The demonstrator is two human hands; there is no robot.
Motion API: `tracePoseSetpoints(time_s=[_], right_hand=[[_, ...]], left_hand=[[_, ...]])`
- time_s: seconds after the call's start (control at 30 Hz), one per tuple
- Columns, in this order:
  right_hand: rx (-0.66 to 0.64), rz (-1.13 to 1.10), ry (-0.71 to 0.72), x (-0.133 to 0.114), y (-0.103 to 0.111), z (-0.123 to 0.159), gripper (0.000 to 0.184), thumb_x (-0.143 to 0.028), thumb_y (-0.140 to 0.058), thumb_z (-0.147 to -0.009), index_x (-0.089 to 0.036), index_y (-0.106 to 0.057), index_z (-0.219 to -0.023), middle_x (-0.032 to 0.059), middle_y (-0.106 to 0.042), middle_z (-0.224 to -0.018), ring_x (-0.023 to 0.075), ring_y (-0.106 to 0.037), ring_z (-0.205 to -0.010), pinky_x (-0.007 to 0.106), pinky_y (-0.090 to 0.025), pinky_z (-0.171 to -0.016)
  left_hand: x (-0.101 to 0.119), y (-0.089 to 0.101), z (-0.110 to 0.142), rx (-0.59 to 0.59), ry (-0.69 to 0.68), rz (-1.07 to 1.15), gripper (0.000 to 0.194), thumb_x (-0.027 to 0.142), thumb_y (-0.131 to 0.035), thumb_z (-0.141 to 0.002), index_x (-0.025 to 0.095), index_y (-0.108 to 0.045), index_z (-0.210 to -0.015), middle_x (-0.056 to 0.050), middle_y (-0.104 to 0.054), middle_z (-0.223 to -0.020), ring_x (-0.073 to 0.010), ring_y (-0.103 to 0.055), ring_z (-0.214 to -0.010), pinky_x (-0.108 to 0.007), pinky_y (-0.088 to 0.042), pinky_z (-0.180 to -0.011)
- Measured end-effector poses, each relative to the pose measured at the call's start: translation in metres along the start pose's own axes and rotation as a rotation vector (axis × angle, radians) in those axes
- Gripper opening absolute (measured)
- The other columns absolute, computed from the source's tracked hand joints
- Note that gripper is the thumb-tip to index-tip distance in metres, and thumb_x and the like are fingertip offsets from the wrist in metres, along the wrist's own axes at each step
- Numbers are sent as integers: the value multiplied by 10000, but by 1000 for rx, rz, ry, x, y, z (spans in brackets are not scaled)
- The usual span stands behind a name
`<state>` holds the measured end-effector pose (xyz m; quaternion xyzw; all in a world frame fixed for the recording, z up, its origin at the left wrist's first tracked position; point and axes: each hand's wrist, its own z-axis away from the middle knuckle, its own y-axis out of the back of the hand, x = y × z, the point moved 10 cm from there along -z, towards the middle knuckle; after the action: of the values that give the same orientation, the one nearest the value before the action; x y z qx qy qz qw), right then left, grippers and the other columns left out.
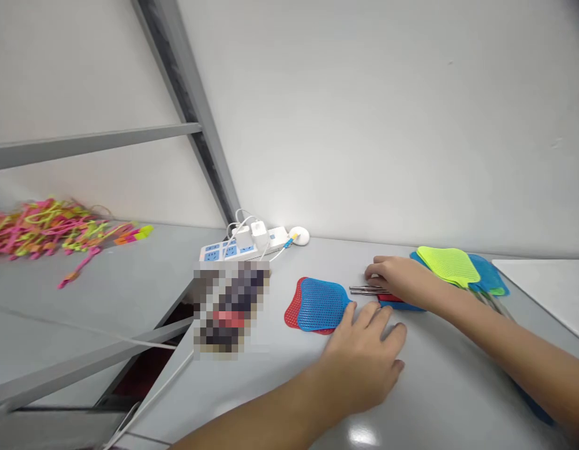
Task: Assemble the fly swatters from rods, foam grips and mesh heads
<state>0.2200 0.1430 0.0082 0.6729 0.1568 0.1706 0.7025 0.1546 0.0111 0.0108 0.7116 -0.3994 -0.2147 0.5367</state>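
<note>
A blue fly swatter head (321,305) lies over a red fly swatter head (293,309) on the grey table. My left hand (364,353) rests palm down at the blue head's neck, fingers spread and slightly bent, one fingertip at the neck. Thin metal rods (364,290) stick out to the left from beneath my right hand (390,275), whose fingers curl over them; its thumb is hidden. Red and blue handle parts (401,305) show under that palm. Beyond my right forearm lie a yellow-green fly swatter head (451,265) and more blue ones (493,275), their metal rods partly covered by the arm.
A white power strip (246,250) with plugged-in chargers and a round white device (298,235) stand by the wall. A blurred-out item (232,312) lies at the left table edge. Pink and yellow pieces (50,228) lie piled behind a grey metal frame (195,112). A white panel (551,287) lies right.
</note>
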Motion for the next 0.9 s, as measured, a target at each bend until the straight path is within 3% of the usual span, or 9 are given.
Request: tracePoseSetpoints(time_s=[0.13, 0.33, 0.47, 0.6, 0.67, 0.77, 0.83, 0.9], right_hand=[[-1, -29, 17, 3, 3, 3, 308, -258, -415, -961, -239, -721, -997, 61, -680, -995, 191, -655, -780, 285, -427, -645], [-91, -115, 83, 2, -4, 9, 284, -311, -439, -944, -284, -721, -956, 29, -688, -959, 162, -649, -713, 268, -447, -625], [-77, -73, 88, 5, -8, 4, 217, -297, -491, -903, -262, -705, -911, 28, -685, -912, 163, -640, -691, 262, -433, -596], [-7, 11, 63, 10, 7, 4, 171, -218, -503, -847, -219, -673, -837, 54, -674, -863, 199, -621, -695, 311, -428, -655], [98, 51, 18, 16, 25, 11, 163, -212, -494, -838, -201, -655, -861, 74, -673, -876, 212, -605, -689, 353, -426, -706], [381, -29, -37, 34, 54, 44, 176, -309, -497, -862, -215, -636, -915, 70, -659, -845, 214, -592, -675, 369, -427, -706], [529, -183, -52, 54, 55, 80, 195, -375, -516, -860, -235, -629, -936, 58, -638, -794, 221, -597, -675, 360, -428, -667], [605, -340, -82, 80, 41, 118, 216, -414, -524, -855, -249, -614, -963, 52, -620, -772, 228, -599, -669, 364, -428, -643]], left_hand=[[-2, 0, 1, 18, 15, -64, 455, 422, -415, -991, 152, -475, -1352, -158, -464, -1438, -317, -370, -1341, -524, -313, -1076], [-1, 2, 0, 16, 15, -45, 357, 410, -475, -970, 169, -556, -1221, -90, -592, -1127, -264, -514, -1075, -469, -387, -989], [-7, 3, -1, 49, 69, -69, 402, 399, -504, -954, 163, -524, -1279, -100, -558, -1205, -269, -508, -1059, -483, -395, -954], [-13, -2, -2, 65, 103, -87, 306, 399, -542, -940, 160, -592, -1124, -107, -554, -1223, -276, -502, -1080, -485, -396, -928], [-11, -5, -1, 72, 78, -94, 230, 372, -536, -948, 167, -609, -1023, -103, -564, -1210, -273, -511, -1063, -479, -396, -907], [-5, -4, 0, 107, 21, -107, 147, 277, -513, -960, 170, -605, -919, -94, -583, -1191, -266, -531, -1023, -466, -390, -871], [-3, 4, 0, 154, 0, -57, 128, 247, -514, -957, 171, -599, -898, -83, -607, -1163, -260, -543, -1007, -455, -387, -853], [-7, 19, 0, 238, 5, 102, 127, 288, -534, -950, 178, -594, -927, -71, -640, -1103, -247, -558, -987, -432, -394, -835]])
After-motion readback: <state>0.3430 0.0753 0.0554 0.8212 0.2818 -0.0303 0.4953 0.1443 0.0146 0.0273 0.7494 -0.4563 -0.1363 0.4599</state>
